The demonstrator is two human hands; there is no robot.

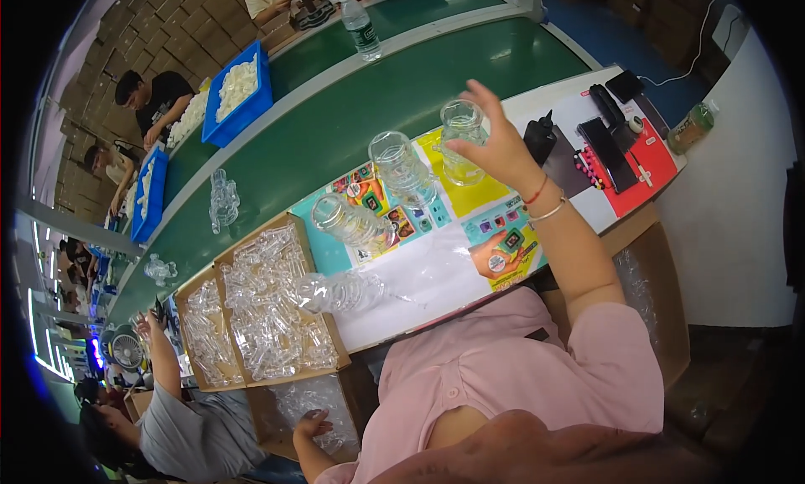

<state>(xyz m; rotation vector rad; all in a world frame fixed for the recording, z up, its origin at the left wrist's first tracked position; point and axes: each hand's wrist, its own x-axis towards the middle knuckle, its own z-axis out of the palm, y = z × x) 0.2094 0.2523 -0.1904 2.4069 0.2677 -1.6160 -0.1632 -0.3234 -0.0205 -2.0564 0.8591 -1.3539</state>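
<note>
My right hand is beside a clear plastic jar-like vessel, its thumb stretched across the near side and its fingers apart; the hand looks open. Two similar clear vessels, one in the middle and one farther left, stand in a row on the printed sheets. Another clear piece is next to the carton edge, partly blurred by see-through glare. Low on the left, my left hand hovers over a lower carton of clear plastic parts, fingers loosely apart, with nothing visible in it.
A divided cardboard box full of clear parts sits on the left. At the right are a black phone-like device, beads and a green-tinted bottle. A green conveyor runs behind, bearing a blue bin. A co-worker sits close on the left.
</note>
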